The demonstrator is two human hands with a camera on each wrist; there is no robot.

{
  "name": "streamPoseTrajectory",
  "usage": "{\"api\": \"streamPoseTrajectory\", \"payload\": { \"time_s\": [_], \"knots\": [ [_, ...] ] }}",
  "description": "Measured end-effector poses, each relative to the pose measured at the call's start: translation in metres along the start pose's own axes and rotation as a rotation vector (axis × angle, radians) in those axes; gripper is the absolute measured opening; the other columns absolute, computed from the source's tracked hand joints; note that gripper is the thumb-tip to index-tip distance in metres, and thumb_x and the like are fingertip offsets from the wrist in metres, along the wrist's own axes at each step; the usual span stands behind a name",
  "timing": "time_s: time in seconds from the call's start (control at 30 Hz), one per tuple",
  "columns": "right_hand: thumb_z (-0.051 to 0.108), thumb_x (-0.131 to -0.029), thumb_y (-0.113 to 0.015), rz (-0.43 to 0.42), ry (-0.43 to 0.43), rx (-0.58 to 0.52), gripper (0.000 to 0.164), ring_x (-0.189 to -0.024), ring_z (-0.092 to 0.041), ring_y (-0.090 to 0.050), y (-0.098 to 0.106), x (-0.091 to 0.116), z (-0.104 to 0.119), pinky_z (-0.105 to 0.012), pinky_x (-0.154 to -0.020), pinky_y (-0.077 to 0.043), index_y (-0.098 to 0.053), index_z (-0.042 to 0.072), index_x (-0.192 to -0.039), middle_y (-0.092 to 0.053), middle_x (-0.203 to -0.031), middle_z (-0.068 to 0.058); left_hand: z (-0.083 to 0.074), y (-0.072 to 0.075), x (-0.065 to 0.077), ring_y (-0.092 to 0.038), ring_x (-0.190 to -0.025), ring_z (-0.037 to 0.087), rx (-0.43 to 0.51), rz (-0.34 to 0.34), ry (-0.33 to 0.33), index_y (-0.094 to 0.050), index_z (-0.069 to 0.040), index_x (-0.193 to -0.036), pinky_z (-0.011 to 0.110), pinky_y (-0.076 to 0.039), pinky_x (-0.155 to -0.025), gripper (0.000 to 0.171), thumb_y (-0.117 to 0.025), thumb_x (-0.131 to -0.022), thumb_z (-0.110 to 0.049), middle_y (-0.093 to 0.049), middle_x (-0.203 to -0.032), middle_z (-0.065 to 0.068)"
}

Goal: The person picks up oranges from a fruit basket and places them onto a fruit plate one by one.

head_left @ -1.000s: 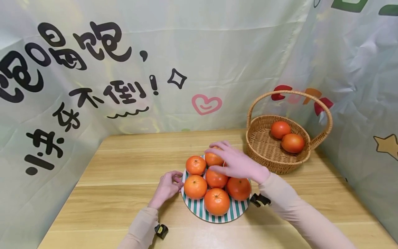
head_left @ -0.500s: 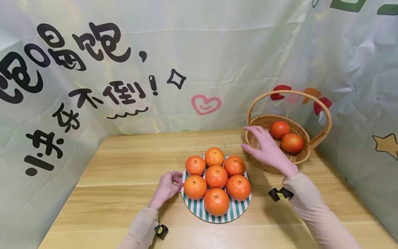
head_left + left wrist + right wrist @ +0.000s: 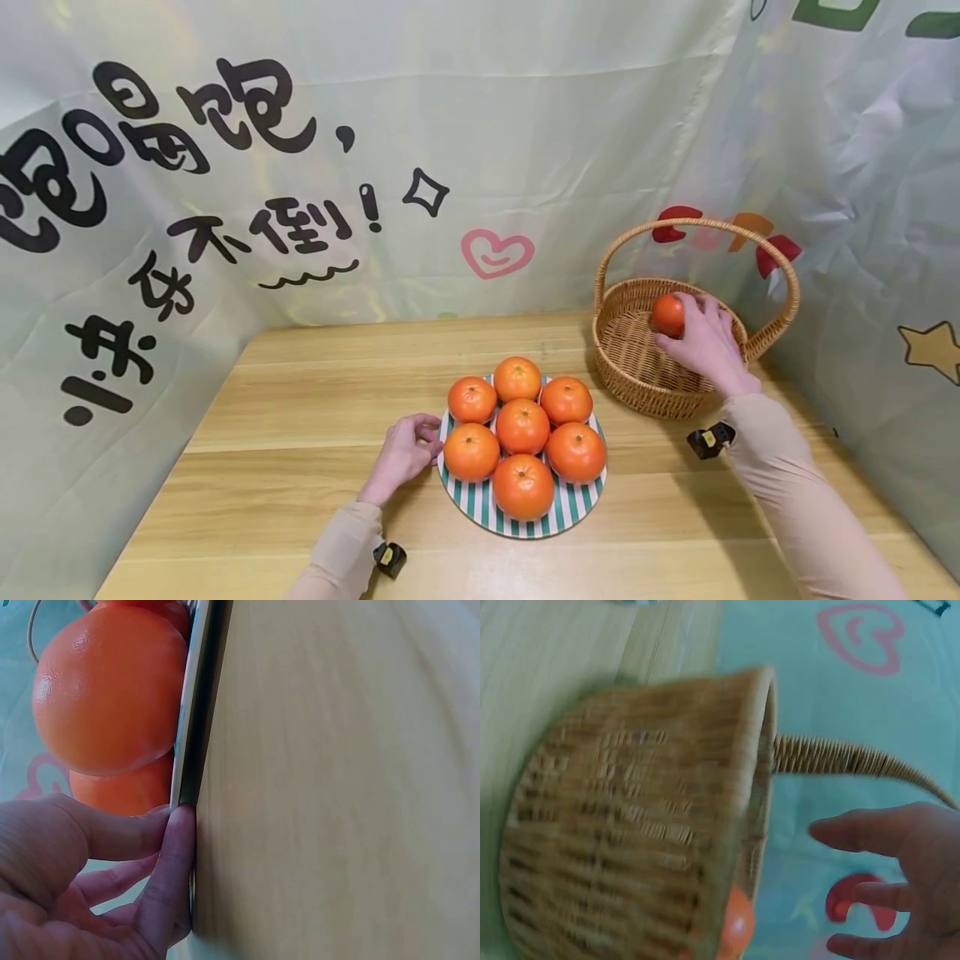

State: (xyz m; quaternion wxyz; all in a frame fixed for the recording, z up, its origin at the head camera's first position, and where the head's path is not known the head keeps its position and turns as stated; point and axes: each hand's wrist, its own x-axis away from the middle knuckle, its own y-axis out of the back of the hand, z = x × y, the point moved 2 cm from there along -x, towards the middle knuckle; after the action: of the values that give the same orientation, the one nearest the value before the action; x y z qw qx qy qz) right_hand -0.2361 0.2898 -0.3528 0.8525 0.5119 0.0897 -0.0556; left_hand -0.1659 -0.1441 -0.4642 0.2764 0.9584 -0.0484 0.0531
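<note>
Several shiny tangerines (image 3: 522,426) sit close together on a round plate (image 3: 480,504) with green and white stripes. At its left edge, my left hand (image 3: 406,450) pinches the plate's rim (image 3: 182,750) between thumb and finger, as the left wrist view shows. My right hand (image 3: 703,335) is over the wicker basket (image 3: 637,367) at the back right, its fingers spread. One tangerine (image 3: 667,315) in the basket shows beside the fingertips, and the hand hides another. In the right wrist view, the fingers (image 3: 855,831) are above the basket's rim with nothing between them.
The basket's tall arched handle (image 3: 701,223) rises over its opening, close to the right hand. A printed cloth (image 3: 570,167) hangs behind and on both sides of the wooden table (image 3: 315,375).
My right hand has gone from above the plate's fruit, right and back, to over the basket, where it now covers one tangerine. The left hand stays at the plate's edge.
</note>
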Motion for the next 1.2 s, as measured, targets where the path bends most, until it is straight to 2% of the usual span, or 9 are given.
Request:
{"api": "streamPoseTrajectory", "payload": {
  "time_s": [0.17,0.33,0.6,0.77,0.9,1.07,1.2],
  "knots": [
    [0.024,-0.085,-0.072,0.094,-0.072,0.052,0.082,-0.126,-0.073,-0.02,0.004,-0.005,-0.017,-0.084,-0.095,-0.029,-0.028,-0.004,-0.149,-0.016,-0.146,-0.048,-0.001,-0.001,0.001,-0.064,-0.064,0.013,0.008,-0.006,-0.007,-0.065,0.006,-0.119,0.027,-0.062,-0.059,0.037,-0.07,-0.082,0.01,-0.067,-0.09,0.015],
    [0.022,-0.085,-0.07,0.204,-0.115,0.118,0.085,-0.126,-0.077,-0.016,0.004,-0.011,-0.031,-0.084,-0.096,-0.031,-0.022,-0.005,-0.15,-0.008,-0.148,-0.05,-0.001,0.0,0.002,-0.063,-0.063,0.013,0.003,0.001,0.001,-0.065,0.006,-0.119,0.027,-0.062,-0.059,0.037,-0.069,-0.083,0.009,-0.067,-0.09,0.014],
    [0.016,-0.078,-0.068,0.371,-0.16,0.152,0.082,-0.118,-0.079,-0.02,0.001,-0.015,-0.044,-0.084,-0.088,-0.039,-0.023,-0.008,-0.143,-0.017,-0.133,-0.055,-0.001,0.001,0.001,-0.062,-0.063,0.013,-0.006,0.003,0.002,-0.064,0.006,-0.12,0.027,-0.061,-0.059,0.037,-0.069,-0.084,0.009,-0.066,-0.091,0.015],
    [0.011,-0.077,-0.067,0.4,-0.169,0.167,0.083,-0.119,-0.081,-0.016,-0.006,-0.019,-0.046,-0.084,-0.086,-0.041,-0.021,-0.008,-0.144,-0.016,-0.131,-0.055,-0.002,0.001,0.002,-0.064,-0.064,0.013,0.007,0.0,-0.002,-0.064,0.006,-0.12,0.027,-0.062,-0.059,0.037,-0.069,-0.083,0.01,-0.067,-0.09,0.015],
    [0.013,-0.078,-0.064,0.444,-0.167,0.181,0.079,-0.117,-0.08,-0.024,-0.011,-0.021,-0.047,-0.081,-0.087,-0.043,-0.022,-0.009,-0.141,-0.016,-0.132,-0.056,-0.001,0.0,0.003,-0.063,-0.064,0.013,-0.001,0.003,-0.004,-0.064,0.006,-0.12,0.027,-0.062,-0.059,0.037,-0.069,-0.084,0.009,-0.067,-0.091,0.015],
    [0.016,-0.075,-0.073,0.51,-0.159,0.196,0.081,-0.109,-0.071,-0.041,-0.014,-0.021,-0.045,-0.067,-0.081,-0.05,-0.028,-0.01,-0.138,-0.025,-0.129,-0.054,-0.001,0.0,0.002,-0.062,-0.063,0.013,-0.009,0.005,-0.008,-0.064,0.006,-0.12,0.027,-0.062,-0.059,0.036,-0.07,-0.084,0.008,-0.066,-0.091,0.015],
    [0.017,-0.07,-0.077,0.504,-0.148,0.192,0.082,-0.105,-0.067,-0.044,-0.016,-0.022,-0.049,-0.062,-0.074,-0.051,-0.033,-0.008,-0.135,-0.03,-0.125,-0.05,-0.002,0.0,0.002,-0.063,-0.063,0.013,-0.002,0.002,-0.01,-0.064,0.006,-0.12,0.027,-0.062,-0.059,0.036,-0.07,-0.084,0.008,-0.067,-0.091,0.015]
  ]
}}
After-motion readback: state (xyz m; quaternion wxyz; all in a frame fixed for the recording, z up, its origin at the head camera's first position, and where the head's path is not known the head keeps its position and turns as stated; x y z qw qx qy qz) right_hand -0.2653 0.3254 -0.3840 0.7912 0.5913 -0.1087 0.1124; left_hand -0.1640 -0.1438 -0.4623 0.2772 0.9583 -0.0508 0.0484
